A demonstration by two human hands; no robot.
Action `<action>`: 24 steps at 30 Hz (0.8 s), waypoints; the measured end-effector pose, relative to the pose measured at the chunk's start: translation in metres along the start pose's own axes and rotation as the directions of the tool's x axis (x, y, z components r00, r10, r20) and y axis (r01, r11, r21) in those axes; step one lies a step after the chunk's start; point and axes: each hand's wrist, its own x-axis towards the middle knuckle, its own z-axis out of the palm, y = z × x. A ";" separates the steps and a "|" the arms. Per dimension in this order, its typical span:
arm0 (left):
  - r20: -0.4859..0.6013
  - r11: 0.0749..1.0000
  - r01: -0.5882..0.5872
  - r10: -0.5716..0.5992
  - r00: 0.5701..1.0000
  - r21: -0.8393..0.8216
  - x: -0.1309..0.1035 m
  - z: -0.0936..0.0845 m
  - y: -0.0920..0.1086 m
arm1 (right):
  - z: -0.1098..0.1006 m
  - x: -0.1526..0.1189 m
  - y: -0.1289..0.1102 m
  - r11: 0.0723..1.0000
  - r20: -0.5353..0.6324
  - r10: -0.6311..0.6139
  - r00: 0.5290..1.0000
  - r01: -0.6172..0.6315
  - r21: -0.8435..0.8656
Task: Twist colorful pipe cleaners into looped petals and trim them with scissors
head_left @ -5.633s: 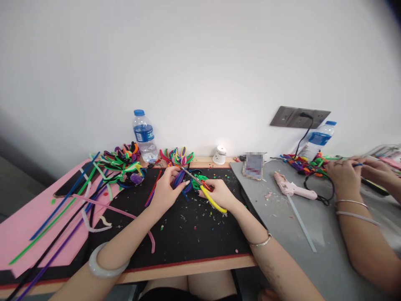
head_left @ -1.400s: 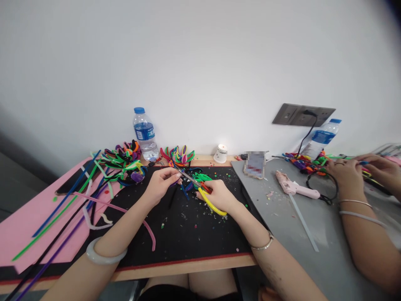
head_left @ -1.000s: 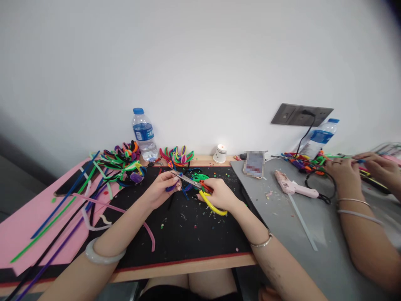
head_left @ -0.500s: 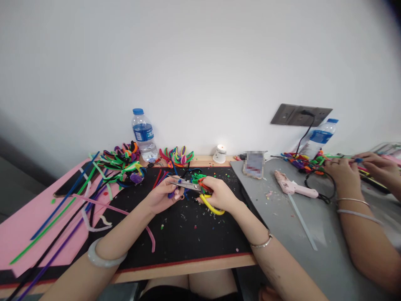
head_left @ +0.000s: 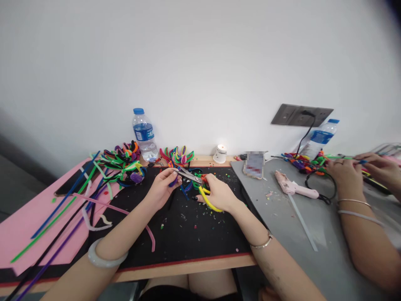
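Note:
Yellow-handled scissors (head_left: 210, 202) are gripped by my right hand (head_left: 219, 193), with the handles parted and the metal blades pointing left. My left hand (head_left: 164, 187) pinches a purple pipe cleaner (head_left: 173, 182) close to the blade tips. Whether the blades touch it I cannot tell. Under and behind the blades lie green and blue pipe cleaner pieces (head_left: 185, 192) on the black mat (head_left: 184, 238), partly hidden by the scissors and my right hand. Small coloured clippings are scattered over the mat.
Long pipe cleaners (head_left: 62, 209) lie across pink sheets (head_left: 19, 234) and a phone (head_left: 67, 182) at left. Behind stand a water bottle (head_left: 144, 133) and a white cup (head_left: 219, 154). At right, a pink glue gun (head_left: 297, 189) lies near a co-worker's hands (head_left: 343, 175).
My left hand has lifted and shifted slightly away from me, its fingers now clearer around the purple pipe cleaner. The scissors have tilted, with the blade tips higher.

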 end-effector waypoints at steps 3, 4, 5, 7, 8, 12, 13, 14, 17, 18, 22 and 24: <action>-0.001 0.998 -0.023 0.023 1.000 0.066 0.000 -0.001 -0.002 | 0.001 0.000 -0.001 1.000 0.007 0.007 1.000 -0.007 0.017; 0.000 0.996 -0.027 0.027 1.000 0.087 -0.001 -0.001 -0.003 | 0.001 0.000 -0.001 1.000 0.007 0.007 1.000 -0.007 0.023; 0.001 0.994 -0.029 0.029 1.000 0.107 -0.001 -0.001 -0.004 | 0.002 0.000 -0.002 1.000 0.007 0.007 1.000 -0.007 0.026; 0.004 0.989 -0.031 0.031 1.000 0.144 -0.001 -0.001 -0.005 | 0.002 0.000 -0.003 1.000 0.004 0.004 1.000 -0.004 0.024; 0.006 0.987 -0.029 0.029 1.000 0.161 -0.001 0.000 -0.005 | 0.002 0.000 -0.003 1.000 -0.001 0.000 1.000 0.000 0.021; -0.002 0.975 -0.020 0.021 1.000 0.222 -0.002 0.002 -0.005 | 0.002 0.000 -0.002 1.000 -0.023 -0.011 1.000 0.012 0.015; -0.003 0.972 -0.020 0.021 1.000 0.234 -0.002 0.002 -0.005 | 0.002 0.001 -0.002 1.000 -0.026 -0.013 1.000 0.013 0.015; -0.003 0.970 -0.021 0.023 1.000 0.243 -0.002 0.002 -0.005 | 0.002 0.001 -0.002 1.000 -0.030 -0.014 0.999 0.015 0.013; 0.002 0.965 -0.026 0.027 1.000 0.260 -0.001 0.000 -0.006 | 0.002 0.001 -0.001 1.000 -0.043 -0.022 0.999 0.023 0.006; 0.005 0.964 -0.028 0.028 1.000 0.265 -0.001 0.000 -0.006 | 0.002 0.002 -0.001 1.000 -0.044 -0.021 0.999 0.021 0.001; 0.014 0.952 -0.041 0.039 0.999 0.302 0.001 -0.002 -0.006 | -0.001 0.002 -0.002 0.999 -0.048 -0.012 0.999 0.010 -0.031; 0.006 0.941 -0.049 0.050 0.999 0.334 0.001 -0.002 -0.005 | -0.002 0.001 -0.002 0.998 -0.053 -0.019 0.998 0.016 -0.055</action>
